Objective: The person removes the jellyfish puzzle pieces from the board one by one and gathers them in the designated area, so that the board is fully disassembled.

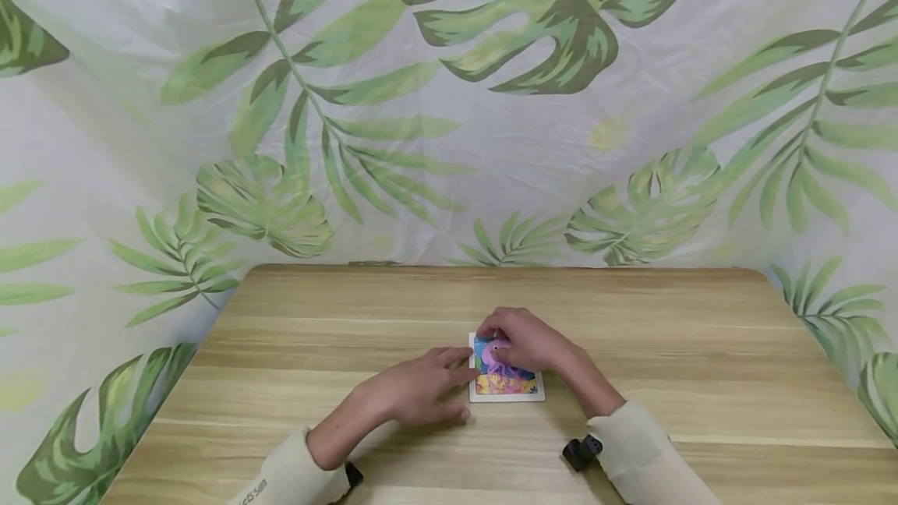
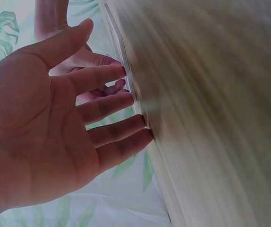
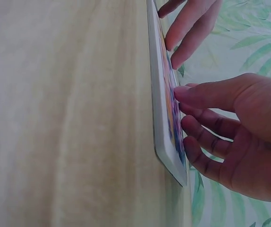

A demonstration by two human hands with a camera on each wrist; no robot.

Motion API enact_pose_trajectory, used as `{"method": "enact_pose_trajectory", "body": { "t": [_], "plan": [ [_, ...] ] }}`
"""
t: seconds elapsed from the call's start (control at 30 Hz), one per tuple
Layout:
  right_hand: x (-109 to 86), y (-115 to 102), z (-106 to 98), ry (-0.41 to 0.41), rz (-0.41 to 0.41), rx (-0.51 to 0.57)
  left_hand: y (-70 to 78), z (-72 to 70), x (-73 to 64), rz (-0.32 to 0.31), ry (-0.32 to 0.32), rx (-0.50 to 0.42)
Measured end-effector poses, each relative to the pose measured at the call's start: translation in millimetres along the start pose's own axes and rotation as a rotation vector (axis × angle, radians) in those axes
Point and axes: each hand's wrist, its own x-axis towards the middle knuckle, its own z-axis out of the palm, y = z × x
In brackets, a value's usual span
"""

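Note:
A small square picture board (image 1: 508,387) with a white border lies flat on the table, showing a pink octopus above a yellow and pink seabed. The fingertips of my left hand (image 1: 421,388) touch the board's left edge, its fingers almost straight and its thumb apart on the near side. From the upper right my right hand (image 1: 529,339) reaches over the board. Its thumb and bent fingertips rest on the picture (image 3: 169,101) in the right wrist view. That hand covers the picture's upper right part, and no separate piece shows between its fingers.
The wooden table (image 1: 316,318) has rounded far corners. Behind it hangs a pale cloth (image 1: 435,178) printed with green leaves. Both wrists wear small black devices, the right one (image 1: 582,453) sitting close above the tabletop.

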Motion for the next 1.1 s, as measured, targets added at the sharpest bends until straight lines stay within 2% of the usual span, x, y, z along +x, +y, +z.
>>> {"method": "enact_pose_trajectory", "body": {
  "t": [0.33,0.53,0.83,1.1],
  "plan": [
    [2.2,-5.3,0.9,0.023,0.025,0.017,1.3,-0.3,-1.5,-0.001,-0.003,-0.016],
    [7.9,-5.1,-2.7,-0.008,0.054,0.051,0.3,0.3,-1.0,0.001,-0.010,-0.011],
    [11.8,6.3,-6.3,-0.089,0.017,0.122,1.6,0.1,0.1,0.008,-0.007,-0.002],
    [11.5,12.4,-4.6,-0.059,-0.006,0.139,1.6,0.1,2.6,0.000,0.009,-0.008]
  ]
}}
